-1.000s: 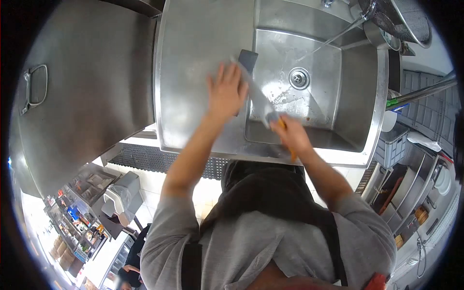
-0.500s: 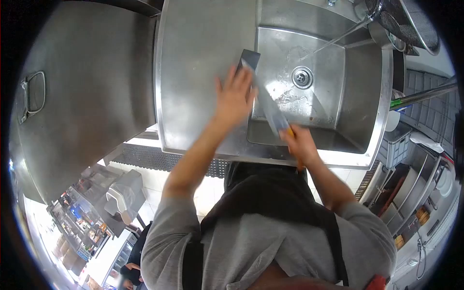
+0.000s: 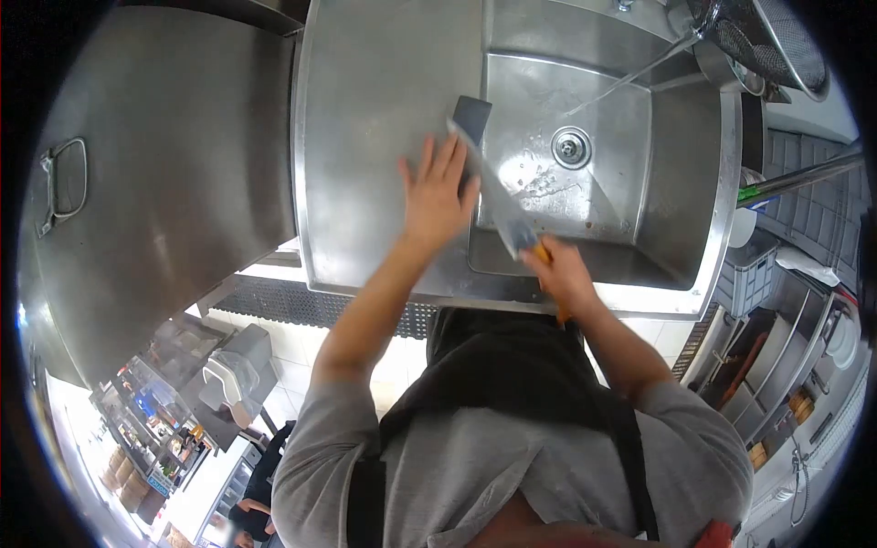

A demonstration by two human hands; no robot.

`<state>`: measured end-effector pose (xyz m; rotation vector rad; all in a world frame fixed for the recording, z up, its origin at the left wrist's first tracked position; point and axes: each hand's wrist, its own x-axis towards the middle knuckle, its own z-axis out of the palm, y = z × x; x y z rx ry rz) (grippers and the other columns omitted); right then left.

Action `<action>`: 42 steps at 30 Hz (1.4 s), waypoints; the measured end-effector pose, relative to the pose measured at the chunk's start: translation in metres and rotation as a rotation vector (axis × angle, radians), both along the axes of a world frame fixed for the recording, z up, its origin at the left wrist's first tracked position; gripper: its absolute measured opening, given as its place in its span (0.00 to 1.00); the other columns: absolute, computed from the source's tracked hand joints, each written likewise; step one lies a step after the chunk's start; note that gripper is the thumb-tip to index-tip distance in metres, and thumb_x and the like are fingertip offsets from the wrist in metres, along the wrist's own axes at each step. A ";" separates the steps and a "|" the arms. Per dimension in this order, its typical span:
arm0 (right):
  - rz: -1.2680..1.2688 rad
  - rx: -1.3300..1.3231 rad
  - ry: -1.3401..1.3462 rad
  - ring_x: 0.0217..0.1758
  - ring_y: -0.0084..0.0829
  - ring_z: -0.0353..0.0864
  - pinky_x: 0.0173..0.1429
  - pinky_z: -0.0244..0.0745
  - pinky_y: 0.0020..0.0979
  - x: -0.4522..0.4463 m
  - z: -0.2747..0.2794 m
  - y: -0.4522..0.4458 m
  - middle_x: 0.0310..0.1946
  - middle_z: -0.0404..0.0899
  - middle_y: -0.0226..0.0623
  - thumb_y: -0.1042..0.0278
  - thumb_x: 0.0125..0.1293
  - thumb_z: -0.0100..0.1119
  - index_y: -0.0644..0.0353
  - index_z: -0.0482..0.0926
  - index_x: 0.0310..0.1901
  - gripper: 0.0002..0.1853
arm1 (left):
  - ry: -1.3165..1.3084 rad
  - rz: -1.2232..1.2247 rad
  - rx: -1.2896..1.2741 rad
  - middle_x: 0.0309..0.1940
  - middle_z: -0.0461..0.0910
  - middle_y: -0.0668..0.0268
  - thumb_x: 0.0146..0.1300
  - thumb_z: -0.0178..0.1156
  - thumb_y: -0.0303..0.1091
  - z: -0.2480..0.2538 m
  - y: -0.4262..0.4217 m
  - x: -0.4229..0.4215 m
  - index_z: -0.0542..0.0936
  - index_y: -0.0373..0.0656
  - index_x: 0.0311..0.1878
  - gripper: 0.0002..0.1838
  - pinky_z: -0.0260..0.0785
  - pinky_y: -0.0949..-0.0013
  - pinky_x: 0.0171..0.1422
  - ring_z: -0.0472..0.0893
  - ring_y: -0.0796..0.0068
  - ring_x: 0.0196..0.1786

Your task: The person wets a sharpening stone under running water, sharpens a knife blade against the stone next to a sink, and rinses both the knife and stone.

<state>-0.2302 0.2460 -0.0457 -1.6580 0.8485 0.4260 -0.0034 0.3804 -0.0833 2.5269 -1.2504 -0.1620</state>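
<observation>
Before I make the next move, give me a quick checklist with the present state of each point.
1. Right hand firmly on the knife: ok, wrapped around its yellow-orange handle.
2. Left hand clear of the cutting edge: cannot tell; its spread fingers are by the blade's tip end.
3. Dark block steady: cannot tell; it lies at the basin's left edge, partly hidden by hand and blade.
4. Water stream away from the block: ok, it falls into the basin.
5. Drain uncovered: ok, nothing visible lies across it.
</observation>
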 end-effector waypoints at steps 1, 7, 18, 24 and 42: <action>-0.003 -0.002 -0.003 0.19 0.31 0.79 0.28 0.74 0.36 0.003 -0.008 -0.001 0.20 0.78 0.40 0.48 0.71 0.64 0.62 0.79 0.42 0.21 | 0.014 0.025 0.022 0.79 0.63 0.62 0.71 0.56 0.51 0.006 0.011 -0.011 0.71 0.44 0.73 0.32 0.43 0.20 0.75 0.55 0.48 0.82; 0.106 -0.172 -0.132 0.34 0.55 0.83 0.41 0.79 0.47 0.158 -0.003 -0.056 0.28 0.83 0.53 0.48 0.69 0.63 0.64 0.80 0.46 0.23 | -0.170 0.122 0.011 0.80 0.60 0.60 0.73 0.49 0.59 -0.013 -0.048 0.135 0.67 0.44 0.76 0.37 0.46 0.25 0.78 0.52 0.49 0.83; 0.093 -0.644 -0.683 0.35 0.48 0.83 0.42 0.82 0.44 0.120 0.010 -0.056 0.34 0.76 0.44 0.68 0.60 0.71 0.46 0.81 0.63 0.27 | -0.308 -0.039 -0.519 0.72 0.68 0.53 0.69 0.62 0.43 0.082 -0.056 0.124 0.76 0.40 0.67 0.27 0.57 0.33 0.75 0.59 0.44 0.79; 0.253 -0.706 -0.628 0.37 0.40 0.81 0.43 0.83 0.41 0.060 -0.013 -0.036 0.38 0.72 0.38 0.76 0.56 0.70 0.41 0.81 0.64 0.32 | -0.171 0.045 -0.217 0.71 0.67 0.52 0.66 0.62 0.34 0.037 0.009 0.038 0.76 0.38 0.64 0.24 0.59 0.32 0.73 0.61 0.44 0.78; 0.233 -0.711 -0.586 0.45 0.42 0.84 0.49 0.84 0.40 0.002 -0.040 -0.035 0.42 0.78 0.38 0.76 0.54 0.71 0.51 0.82 0.60 0.29 | -0.001 0.112 0.018 0.76 0.65 0.54 0.72 0.55 0.48 0.008 0.033 -0.032 0.77 0.35 0.64 0.27 0.50 0.26 0.76 0.63 0.51 0.79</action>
